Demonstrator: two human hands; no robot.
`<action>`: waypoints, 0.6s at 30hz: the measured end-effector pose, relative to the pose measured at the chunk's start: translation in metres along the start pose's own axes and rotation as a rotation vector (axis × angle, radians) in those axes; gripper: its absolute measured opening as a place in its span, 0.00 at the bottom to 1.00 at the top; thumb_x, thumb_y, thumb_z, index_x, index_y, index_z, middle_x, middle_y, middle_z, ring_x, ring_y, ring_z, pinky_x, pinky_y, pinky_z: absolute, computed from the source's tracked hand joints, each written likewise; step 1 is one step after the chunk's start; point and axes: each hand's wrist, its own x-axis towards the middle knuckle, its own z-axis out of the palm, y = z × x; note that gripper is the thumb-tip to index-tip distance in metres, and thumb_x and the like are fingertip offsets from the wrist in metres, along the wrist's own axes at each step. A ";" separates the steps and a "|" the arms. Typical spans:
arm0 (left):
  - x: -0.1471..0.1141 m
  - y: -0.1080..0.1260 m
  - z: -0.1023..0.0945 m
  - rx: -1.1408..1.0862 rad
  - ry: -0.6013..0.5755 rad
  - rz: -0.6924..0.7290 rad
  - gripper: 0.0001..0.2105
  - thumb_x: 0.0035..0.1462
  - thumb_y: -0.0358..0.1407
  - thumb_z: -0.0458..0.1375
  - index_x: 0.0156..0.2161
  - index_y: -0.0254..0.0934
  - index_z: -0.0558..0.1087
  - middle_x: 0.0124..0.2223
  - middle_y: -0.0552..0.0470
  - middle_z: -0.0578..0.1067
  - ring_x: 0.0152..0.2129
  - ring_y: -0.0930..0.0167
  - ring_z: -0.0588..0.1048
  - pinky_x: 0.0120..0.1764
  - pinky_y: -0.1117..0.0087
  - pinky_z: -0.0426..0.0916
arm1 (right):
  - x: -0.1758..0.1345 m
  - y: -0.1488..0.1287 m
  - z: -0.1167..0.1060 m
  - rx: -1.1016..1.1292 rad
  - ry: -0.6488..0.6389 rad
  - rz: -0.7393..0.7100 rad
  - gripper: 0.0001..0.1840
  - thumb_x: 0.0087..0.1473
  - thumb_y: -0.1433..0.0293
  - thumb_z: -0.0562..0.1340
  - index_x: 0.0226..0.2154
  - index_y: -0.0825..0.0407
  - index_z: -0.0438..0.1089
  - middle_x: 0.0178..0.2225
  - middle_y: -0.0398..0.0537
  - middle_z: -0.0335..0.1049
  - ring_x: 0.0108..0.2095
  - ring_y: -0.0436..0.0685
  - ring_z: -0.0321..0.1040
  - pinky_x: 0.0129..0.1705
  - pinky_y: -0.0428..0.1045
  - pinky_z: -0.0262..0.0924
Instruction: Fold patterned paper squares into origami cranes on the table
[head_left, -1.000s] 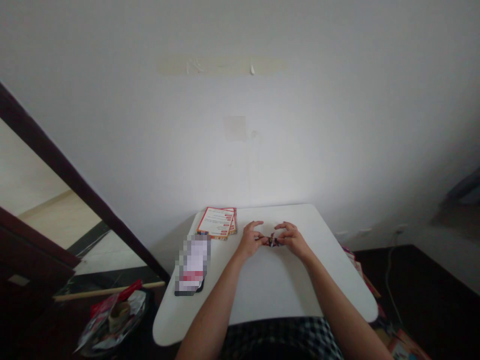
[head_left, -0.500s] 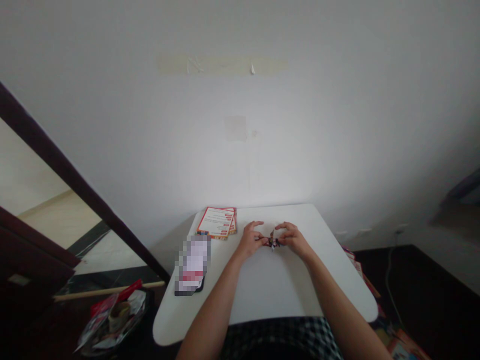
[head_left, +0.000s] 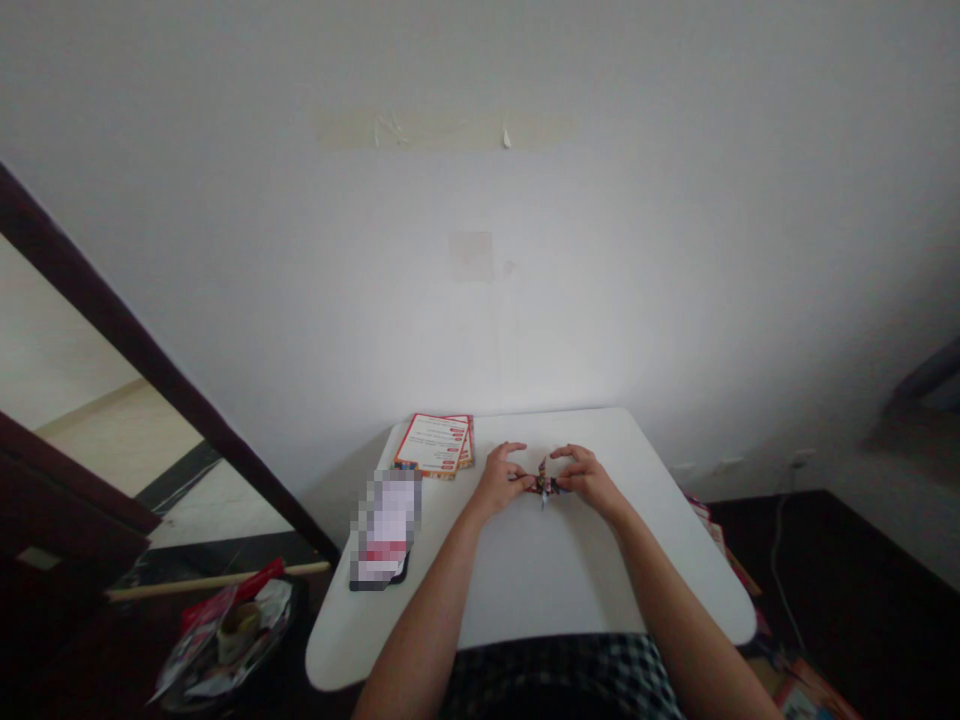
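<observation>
Operator: Position of the piece (head_left: 543, 482)?

Observer: Between your hands, above the far half of the table (head_left: 540, 590). Small, dark, multicoloured. Its middle is exposed in the gap between your thumbs; one tip points toward the wall (head_left: 480, 330), a pale tip toward you. Whether its underside touches the tabletop, cannot tell.

Operator: Fingers?

Observer: Your left hand (head_left: 501, 480) has the piece's left end pinched at the thumb tip, closed down on it; a finger above reaches forward, well clear of the thumb. Your right hand (head_left: 587, 480) mirrors this: right end nipped at the thumb, upper finger raised and reaching inward over the piece. Exact finger contact behind each thumb is hidden.

Operator: Surroundings?

Observer: To the left of your left hand, near the far edge, cards (head_left: 433, 443) overlap in a stack, red-bordered, print showing. Nearer you, the phone (head_left: 386, 525) lies along the left side, its screen pixelated. Below the table at left: a bin (head_left: 247, 650) holding crumpled wrappers, with a pole (head_left: 217, 582) behind it.
</observation>
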 end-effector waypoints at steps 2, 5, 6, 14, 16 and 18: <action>0.000 0.001 0.000 -0.010 -0.014 0.000 0.02 0.46 0.32 0.68 0.25 0.39 0.80 0.58 0.47 0.71 0.60 0.59 0.62 0.64 0.52 0.52 | -0.001 -0.001 -0.001 -0.004 -0.015 -0.006 0.06 0.41 0.64 0.67 0.21 0.47 0.78 0.48 0.49 0.73 0.56 0.68 0.59 0.61 0.66 0.45; 0.000 0.003 -0.001 -0.019 -0.004 -0.016 0.02 0.47 0.33 0.67 0.25 0.39 0.80 0.58 0.47 0.71 0.60 0.59 0.62 0.64 0.52 0.52 | 0.000 0.000 -0.001 0.005 -0.007 -0.012 0.06 0.42 0.64 0.67 0.22 0.47 0.79 0.48 0.50 0.72 0.55 0.67 0.60 0.61 0.66 0.46; 0.000 0.004 0.000 -0.020 0.006 -0.022 0.03 0.48 0.33 0.66 0.25 0.39 0.80 0.59 0.46 0.70 0.60 0.59 0.61 0.64 0.52 0.51 | 0.001 0.001 -0.001 0.012 0.002 -0.012 0.06 0.42 0.64 0.66 0.22 0.47 0.79 0.48 0.50 0.72 0.54 0.66 0.61 0.61 0.65 0.46; 0.000 0.008 0.001 -0.025 0.042 -0.048 0.05 0.48 0.33 0.65 0.23 0.38 0.78 0.59 0.44 0.70 0.60 0.60 0.62 0.64 0.54 0.51 | 0.002 0.006 0.000 0.064 0.031 0.000 0.08 0.42 0.61 0.67 0.23 0.46 0.79 0.49 0.50 0.72 0.54 0.66 0.61 0.60 0.65 0.48; 0.000 0.007 0.001 -0.026 0.041 -0.054 0.04 0.47 0.33 0.66 0.23 0.38 0.78 0.58 0.44 0.71 0.60 0.59 0.61 0.64 0.53 0.50 | 0.002 0.005 -0.001 0.051 0.023 0.000 0.08 0.42 0.61 0.67 0.23 0.46 0.79 0.48 0.50 0.72 0.53 0.66 0.62 0.60 0.65 0.48; 0.000 0.006 0.001 -0.034 0.042 -0.062 0.04 0.47 0.34 0.66 0.24 0.38 0.79 0.58 0.45 0.71 0.61 0.59 0.61 0.64 0.53 0.50 | 0.001 0.004 -0.001 0.041 0.017 -0.001 0.08 0.43 0.61 0.66 0.24 0.47 0.79 0.49 0.51 0.72 0.53 0.66 0.62 0.60 0.65 0.48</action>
